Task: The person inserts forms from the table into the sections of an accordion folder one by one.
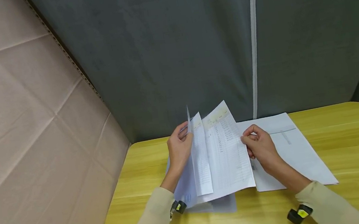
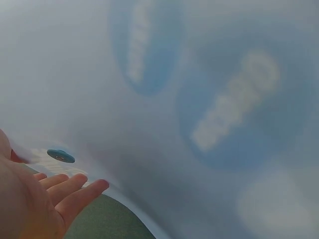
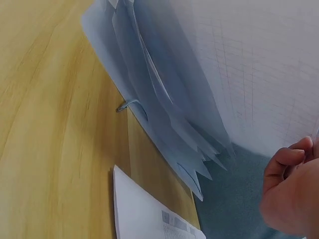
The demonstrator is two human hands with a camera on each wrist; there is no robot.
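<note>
Cardboard, pale and creased, leans as a wall (image 1: pixel 24 121) along the left of the yellow wooden counter (image 1: pixel 350 142), with grey cloth (image 1: pixel 165 53) hung behind. Next to it comes the person's left hand (image 1: pixel 179 150), raised off the counter, its fingers (image 1: pixel 182 131) bent around the left edge of a translucent bluish folder (image 1: pixel 186 187) whose pockets fan open. From the left wrist view the folder (image 2: pixel 199 99) fills nearly everything as a blurred blue-grey sheet, the fingers (image 2: pixel 75 191) lying fairly straight against its underside near a small blue snap button (image 2: pixel 61 156); so I judge this hand supports and steadies more than it squeezes.

Between the hands stand the printed sheets (image 1: pixel 225 151), white with fine rows of table print and a faint yellow band at the top. Their long edges run away from the person, top ends tilted up toward the cloth, bottom ends near the counter's front. They lie just left of the right hand (image 1: pixel 260 146), which is the nearer one to the widest sheet: its fingers (image 1: pixel 249 137) are curled and pinch that sheet's right edge. The right wrist view shows the same gridded sheet (image 3: pixel 259 69) above the folder's staggered blue pockets (image 3: pixel 174 124).

Further right, under the right forearm, another white page (image 1: pixel 293 150) lies flat on the counter, apart from the folder.
</note>
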